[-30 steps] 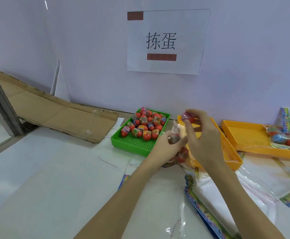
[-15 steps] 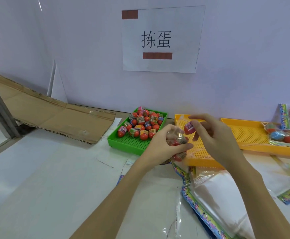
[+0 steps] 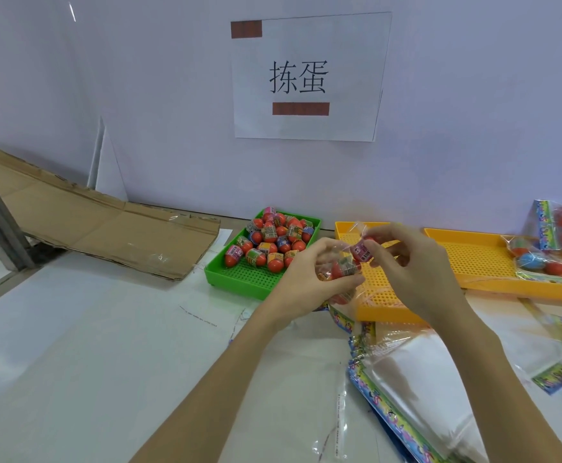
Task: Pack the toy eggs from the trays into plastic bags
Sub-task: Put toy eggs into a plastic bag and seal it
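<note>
Risk at this step, as I judge it: the toy egg (image 3: 361,250) pinched in the right hand (image 3: 416,272) can catch on the film at the mouth of the plastic bag (image 3: 338,265) and slip free, dropping onto the yellow tray (image 3: 378,295) below or rolling across the tabletop (image 3: 106,345). The cause would be a bag mouth that is not held wide enough; the film is clear and crumpled, and I cannot tell from the head view how far it is spread. A second risk: the eggs already in the bag could spill if the left hand (image 3: 309,279) loosens.

Hand pose. I read the left hand as raised above the gap between the green tray (image 3: 239,279) and the yellow tray, palm turned inward, fingers curled round the bag and the eggs inside it. The right hand sits just beside it, over the yellow tray, with thumb and fingertips closed on the pink-labelled egg at the bag's upper edge; the remaining fingers are bent loosely. Both forearms enter from the near edge of the tabletop.

Stock location. The remaining loose eggs (image 3: 272,238) lie heaped in the far half of the green tray, near the rear edge. Filled bags (image 3: 540,259) rest in the second yellow tray (image 3: 473,259) toward the right rear corner.
</note>
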`<state>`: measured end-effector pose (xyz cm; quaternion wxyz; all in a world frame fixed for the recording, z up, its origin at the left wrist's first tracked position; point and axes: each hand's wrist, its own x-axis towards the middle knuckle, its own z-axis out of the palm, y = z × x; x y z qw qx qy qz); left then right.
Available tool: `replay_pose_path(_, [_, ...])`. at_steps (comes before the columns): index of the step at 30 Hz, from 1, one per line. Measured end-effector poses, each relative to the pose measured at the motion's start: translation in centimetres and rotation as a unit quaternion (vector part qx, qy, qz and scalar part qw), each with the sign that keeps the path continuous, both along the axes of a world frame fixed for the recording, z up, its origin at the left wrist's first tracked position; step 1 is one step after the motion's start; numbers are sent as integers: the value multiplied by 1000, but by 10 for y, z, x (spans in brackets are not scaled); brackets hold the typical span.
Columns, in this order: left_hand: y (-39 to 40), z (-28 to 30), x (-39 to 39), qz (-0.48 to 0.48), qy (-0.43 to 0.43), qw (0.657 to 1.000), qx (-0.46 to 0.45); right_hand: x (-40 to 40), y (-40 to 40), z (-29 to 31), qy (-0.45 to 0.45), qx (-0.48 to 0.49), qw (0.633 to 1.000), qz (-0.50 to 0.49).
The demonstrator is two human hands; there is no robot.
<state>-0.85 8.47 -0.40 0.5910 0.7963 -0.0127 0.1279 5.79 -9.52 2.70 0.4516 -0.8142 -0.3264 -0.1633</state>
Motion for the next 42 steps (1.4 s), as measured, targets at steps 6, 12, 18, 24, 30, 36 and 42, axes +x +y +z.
replay_pose_path(6, [-2, 2, 0, -13, -19, 998, -63, -2, 5, -2, -44, -43, 998, -10])
replay_pose_path(12, [-6, 5, -2, -23, -29, 996, -83, -4, 4, 2, -10, 5, 1000, -11])
replay_pose_path(18, [-9, 5, -2, -31, -44, 997, -57, -3, -2, 7, 2, 6, 1000, -10])
replay_pose_path(24, [-8, 8, -5, -39, -46, 993, -100, -6, -1, 8, -14, -10, 1000, -6])
replay_pose_path(30, [-5, 5, -1, -20, -26, 993, -117, -9, -1, 9, -54, -72, 996, 22])
replay_pose_path(36, [-7, 2, 1, -26, -21, 990, -133, -12, 0, 10, -102, -98, 990, -9])
replay_pose_path(42, [-13, 0, 2, 31, -44, 995, -86, -12, -2, 11, -50, -114, 990, 58])
